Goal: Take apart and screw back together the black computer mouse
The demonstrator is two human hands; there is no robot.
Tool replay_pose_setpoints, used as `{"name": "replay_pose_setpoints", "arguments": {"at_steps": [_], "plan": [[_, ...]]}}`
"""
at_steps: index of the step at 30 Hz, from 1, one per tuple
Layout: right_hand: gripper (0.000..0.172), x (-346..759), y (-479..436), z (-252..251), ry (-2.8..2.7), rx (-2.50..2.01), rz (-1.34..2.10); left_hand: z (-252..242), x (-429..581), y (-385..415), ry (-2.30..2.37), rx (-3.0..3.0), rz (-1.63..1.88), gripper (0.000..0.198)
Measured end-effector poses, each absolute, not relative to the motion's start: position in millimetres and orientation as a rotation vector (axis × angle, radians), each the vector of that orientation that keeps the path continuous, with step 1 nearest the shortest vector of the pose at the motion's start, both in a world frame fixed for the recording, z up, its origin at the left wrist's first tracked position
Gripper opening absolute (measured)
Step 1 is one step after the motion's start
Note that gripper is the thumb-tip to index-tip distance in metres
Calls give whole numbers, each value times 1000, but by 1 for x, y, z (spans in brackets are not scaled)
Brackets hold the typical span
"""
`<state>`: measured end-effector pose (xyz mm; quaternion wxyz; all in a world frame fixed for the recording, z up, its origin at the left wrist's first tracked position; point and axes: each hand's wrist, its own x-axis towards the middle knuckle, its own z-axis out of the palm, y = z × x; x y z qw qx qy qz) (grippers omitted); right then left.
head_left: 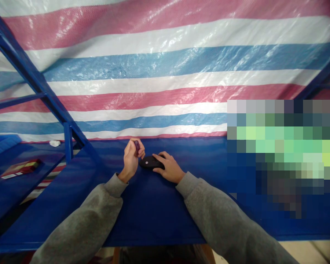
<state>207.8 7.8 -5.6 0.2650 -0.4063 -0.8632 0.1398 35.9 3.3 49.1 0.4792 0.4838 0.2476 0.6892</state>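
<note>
My left hand (131, 158) is raised just above the blue tabletop, its fingers curled round a small dark purple object (137, 147). Most of that object is covered, so I cannot make out its kind. To its right, a black computer mouse (150, 162) with a small pale round mark is on the tabletop. My right hand (169, 167) grips the right end of the mouse, thumb on the near side and fingers over the far side. The left end of the mouse comes close to my left hand; whether they touch is unclear.
The blue tabletop (154, 209) meets a striped plastic sheet (159, 73) at the back. A blue metal frame (48, 93) slants on the left. Beyond it are a red and yellow box (21, 168) and a crumpled white thing (54, 143). A blurred-out patch covers the right side.
</note>
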Motion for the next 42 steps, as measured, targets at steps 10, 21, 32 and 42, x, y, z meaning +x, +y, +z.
{"name": "replay_pose_setpoints", "arguments": {"at_steps": [10, 21, 32, 42], "plan": [[61, 207, 8, -6, -2324, -1091, 375, 50, 36, 3, 636, 1189, 1670, 33], [60, 207, 8, -6, -2326, -1096, 376, 50, 36, 3, 633, 1183, 1673, 33], [62, 207, 8, -7, -2323, -1094, 377, 48, 36, 3, 632, 1219, 1691, 27], [61, 207, 8, -6, -2327, -1093, 381, 49, 36, 2, 576, 1191, 1710, 17]]}}
